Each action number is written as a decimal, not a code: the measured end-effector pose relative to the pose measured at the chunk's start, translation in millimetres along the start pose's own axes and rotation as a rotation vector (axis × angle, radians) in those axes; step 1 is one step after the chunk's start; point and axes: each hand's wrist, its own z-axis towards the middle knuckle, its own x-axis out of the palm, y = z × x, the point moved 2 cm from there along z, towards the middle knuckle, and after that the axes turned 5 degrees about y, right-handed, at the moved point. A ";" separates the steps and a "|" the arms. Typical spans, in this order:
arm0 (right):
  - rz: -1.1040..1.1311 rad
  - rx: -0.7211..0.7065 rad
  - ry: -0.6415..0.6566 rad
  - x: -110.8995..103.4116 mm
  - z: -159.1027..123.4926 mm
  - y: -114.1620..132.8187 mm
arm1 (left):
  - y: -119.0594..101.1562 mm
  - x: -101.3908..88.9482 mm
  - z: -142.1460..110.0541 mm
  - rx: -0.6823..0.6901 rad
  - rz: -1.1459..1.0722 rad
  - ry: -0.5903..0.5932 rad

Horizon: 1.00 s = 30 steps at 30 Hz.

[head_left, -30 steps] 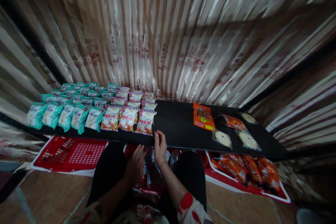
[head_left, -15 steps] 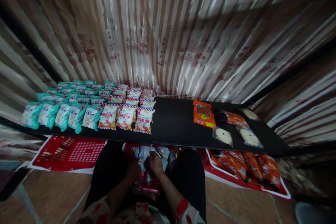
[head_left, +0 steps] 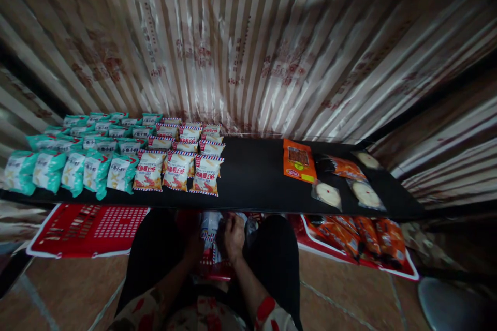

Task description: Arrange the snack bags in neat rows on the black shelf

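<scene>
Both my hands are down between my knees, inside a red basket (head_left: 217, 269) of snack packets below the shelf's front edge. My right hand (head_left: 233, 236) is curled closed among the packets; what it grips is hidden. My left hand (head_left: 194, 244) is in shadow beside it, its fingers not visible. A white and blue packet (head_left: 210, 223) lies between them. On the black shelf (head_left: 256, 181) above stand rows of teal packets (head_left: 73, 165) and orange-and-white shrimp packets (head_left: 176, 169).
At the shelf's right lie an orange packet (head_left: 298, 160), a dark orange packet (head_left: 341, 166) and round white cakes in clear wrap (head_left: 328, 195). A red basket (head_left: 89, 222) sits on the floor at left, a red tray of orange packets (head_left: 361, 240) at right. Striped curtain behind.
My right hand came off the shelf's front edge and both hands dropped into the basket between my knees. The view shifted slightly right and down.
</scene>
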 end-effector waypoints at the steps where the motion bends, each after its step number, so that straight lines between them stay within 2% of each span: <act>1: -0.024 -0.024 -0.054 -8.0 3.0 1.4 | -1.2 -0.3 -1.1 -0.014 0.001 0.011; 4: -0.154 -0.035 -0.210 -30.3 8.8 -1.3 | -5.5 0.8 -3.9 -0.008 0.003 0.041; 7: -0.224 -0.024 -0.245 -38.4 7.5 -12.2 | -8.8 4.3 -6.1 0.015 0.002 0.071; 12: -0.176 0.122 -0.159 -27.0 -0.8 -32.2 | -9.6 7.0 -8.6 0.020 -0.010 0.082; 17: -0.251 0.132 -0.020 -24.1 -4.3 -29.1 | -9.2 8.0 -11.0 0.061 -0.053 0.104; 22: -0.363 0.143 0.077 -36.6 -8.3 -18.3 | -7.0 11.6 -10.8 0.083 -0.093 0.108; 30: -0.284 0.244 0.046 -65.0 -6.4 -3.3 | -4.3 12.9 -10.4 0.084 -0.181 0.121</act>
